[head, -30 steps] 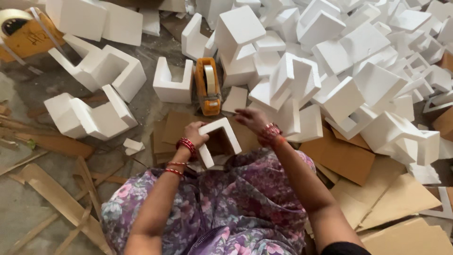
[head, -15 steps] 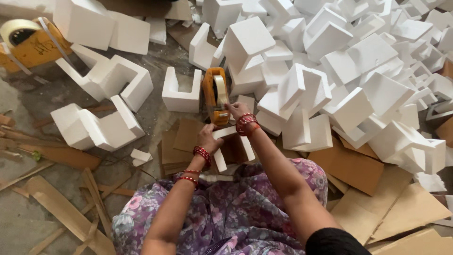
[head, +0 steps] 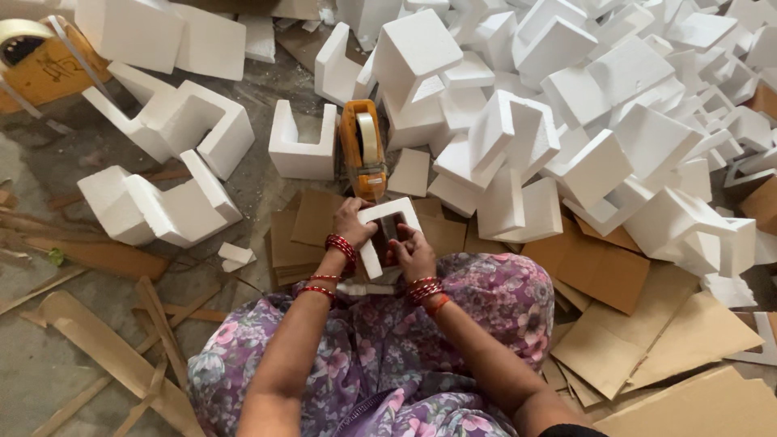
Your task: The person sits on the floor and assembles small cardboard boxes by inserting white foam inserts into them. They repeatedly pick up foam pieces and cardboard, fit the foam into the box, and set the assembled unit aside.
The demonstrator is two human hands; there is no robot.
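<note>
I sit on the floor and hold a white U-shaped foam piece (head: 387,218) in front of my knees. My left hand (head: 350,225) grips its left arm from outside. My right hand (head: 413,252) grips its right arm, fingers inside the opening. A small brown cardboard piece (head: 384,233) shows inside the U. Just beyond the foam piece stands an orange tape dispenser (head: 362,150) with a roll of clear tape, resting on the floor and touched by neither hand.
A big heap of white foam corner pieces (head: 583,121) fills the right and back. More foam blocks (head: 162,202) lie at the left. Brown cardboard sheets (head: 647,340) and strips (head: 105,356) cover the floor around my lap. A tape roll on a yellow box (head: 24,40) sits far left.
My right hand has come back from the tape dispenser to the foam piece's right arm. The foam piece sits a little lower and nearer my lap.
</note>
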